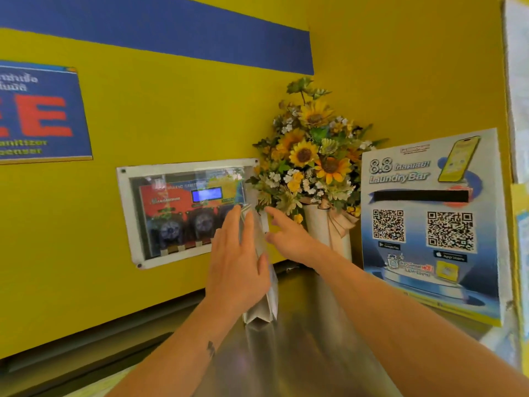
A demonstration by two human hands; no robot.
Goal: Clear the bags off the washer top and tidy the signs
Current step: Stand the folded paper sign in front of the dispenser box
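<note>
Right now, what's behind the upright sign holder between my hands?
Behind the sign holder are the yellow wall and the right end of the dispenser panel, with the sunflower bouquet farther right. Your left hand hides the panel's lower right corner.

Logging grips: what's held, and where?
The clear sign stand, upper half: left hand flat on one face, thumb hooked over its edge; right hand touching opposite.
</note>
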